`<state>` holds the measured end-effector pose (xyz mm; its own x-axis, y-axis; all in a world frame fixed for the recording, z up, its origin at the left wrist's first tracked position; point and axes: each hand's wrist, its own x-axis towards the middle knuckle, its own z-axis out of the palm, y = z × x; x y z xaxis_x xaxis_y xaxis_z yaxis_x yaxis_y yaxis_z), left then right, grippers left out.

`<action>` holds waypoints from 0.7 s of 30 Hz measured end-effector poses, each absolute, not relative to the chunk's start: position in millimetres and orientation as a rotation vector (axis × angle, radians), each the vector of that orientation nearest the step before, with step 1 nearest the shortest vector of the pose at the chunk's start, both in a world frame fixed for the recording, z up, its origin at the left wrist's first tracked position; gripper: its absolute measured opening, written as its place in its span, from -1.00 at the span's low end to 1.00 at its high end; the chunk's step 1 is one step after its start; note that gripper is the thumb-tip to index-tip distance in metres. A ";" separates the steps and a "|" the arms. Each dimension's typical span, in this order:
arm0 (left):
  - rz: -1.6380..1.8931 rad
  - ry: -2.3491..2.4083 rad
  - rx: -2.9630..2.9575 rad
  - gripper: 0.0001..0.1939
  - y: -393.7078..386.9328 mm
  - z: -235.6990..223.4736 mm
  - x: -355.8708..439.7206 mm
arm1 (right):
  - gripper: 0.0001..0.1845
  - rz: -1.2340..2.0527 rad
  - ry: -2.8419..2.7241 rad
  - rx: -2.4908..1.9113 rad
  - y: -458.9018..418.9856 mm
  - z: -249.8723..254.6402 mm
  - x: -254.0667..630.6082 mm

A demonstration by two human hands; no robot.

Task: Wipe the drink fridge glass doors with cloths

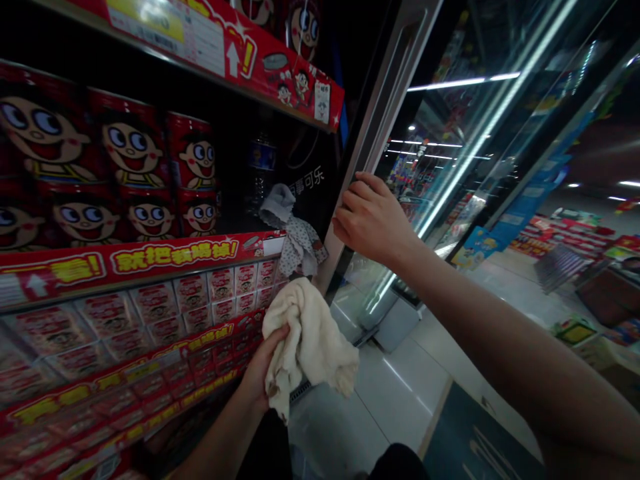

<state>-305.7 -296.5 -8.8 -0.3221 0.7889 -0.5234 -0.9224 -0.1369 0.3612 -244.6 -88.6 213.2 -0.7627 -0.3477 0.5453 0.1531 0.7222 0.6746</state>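
Note:
My left hand point(267, 363) is closed round a bunched cream-white cloth point(310, 333), whose loose end hangs to the right. In front of the glass, my right hand point(373, 217) has its fingers curled against the metal frame of the cooler door point(395, 87). Just above the white cloth, a grey spotted cloth point(297, 237) drapes over the shelf's right end. Red cans point(133, 150) with cartoon faces stand stacked on that shelf, left of a dark bottle point(261, 160).
Small red-and-white packs point(190, 293) fill the shelf below, behind a red label strip point(150, 257). A printed red strip point(280, 73) edges the upper shelf. Right of the door are a tiled floor point(395, 380), a dark green mat point(475, 433) and store displays point(565, 233).

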 end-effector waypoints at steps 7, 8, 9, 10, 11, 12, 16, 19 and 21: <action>1.799 0.737 -0.247 -0.50 -310.9 -11.4 -299.4 | -0.68 -1.000 -2.181 0.093 -91.4 208.4 -248.9; 1.812 0.731 -0.237 -0.48 -313.6 -12.1 -299.4 | -0.69 -1.005 -2.171 0.100 -91.3 208.3 -249.4; 1.827 0.731 -0.229 -0.46 -316.1 -12.5 -299.6 | -0.70 -1.004 -2.163 0.107 -91.3 208.1 -249.9; 1.842 0.737 -0.224 -0.44 -318.4 -12.6 -299.9 | -0.70 -0.999 -2.156 0.111 -91.4 208.0 -250.3; 1.860 0.747 -0.220 -0.43 -320.4 -12.3 -300.1 | -0.71 -0.992 -2.151 0.113 -91.6 207.8 -250.5; 1.877 0.760 -0.217 -0.43 -322.0 -11.7 -300.3 | -0.72 -0.986 -2.148 0.111 -91.9 207.5 -250.2; 1.900 0.793 -0.184 -0.49 -323.8 -8.6 -300.4 | -0.70 -0.943 -2.155 0.086 -94.9 206.0 -239.9; 1.895 0.814 -0.155 -0.53 -321.2 -8.7 -298.7 | -0.66 -0.888 -2.161 0.074 -98.8 204.7 -219.9; 1.901 0.852 -0.112 -0.54 -318.4 -10.0 -296.3 | -0.64 -0.856 -2.156 0.069 -102.1 203.8 -202.2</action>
<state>-296.3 -318.4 -10.0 -0.4885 0.7602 -0.4283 -0.8255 -0.2438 0.5090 -202.2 -102.1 203.8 -0.6798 -0.3162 0.6617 0.2238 0.7698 0.5977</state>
